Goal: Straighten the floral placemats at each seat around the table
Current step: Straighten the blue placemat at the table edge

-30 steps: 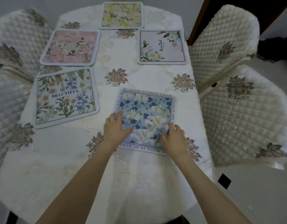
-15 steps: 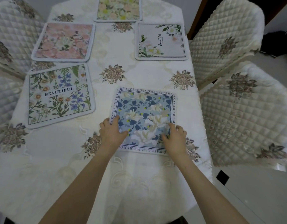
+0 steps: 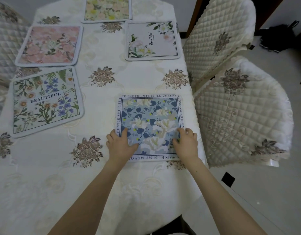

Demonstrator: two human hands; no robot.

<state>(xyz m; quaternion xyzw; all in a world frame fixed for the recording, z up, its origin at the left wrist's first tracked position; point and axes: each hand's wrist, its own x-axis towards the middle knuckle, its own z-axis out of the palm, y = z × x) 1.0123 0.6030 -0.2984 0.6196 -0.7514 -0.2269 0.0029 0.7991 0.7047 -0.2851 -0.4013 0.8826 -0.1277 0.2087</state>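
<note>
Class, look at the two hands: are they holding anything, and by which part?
Nothing is gripped. The left hand and right hand press flat on the blue floral placemat, at its two near corners.

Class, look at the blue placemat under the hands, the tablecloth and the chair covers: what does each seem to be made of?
Blue placemat: likely printed fabric or soft padded mat, matte, with crisp printed flowers and lettering.
Tablecloth: cream woven cloth, slight sheen, with raised embroidered brown flowers.
Chair covers: quilted padded fabric, shown by diamond stitching and a scalloped lace-like edge.
</note>
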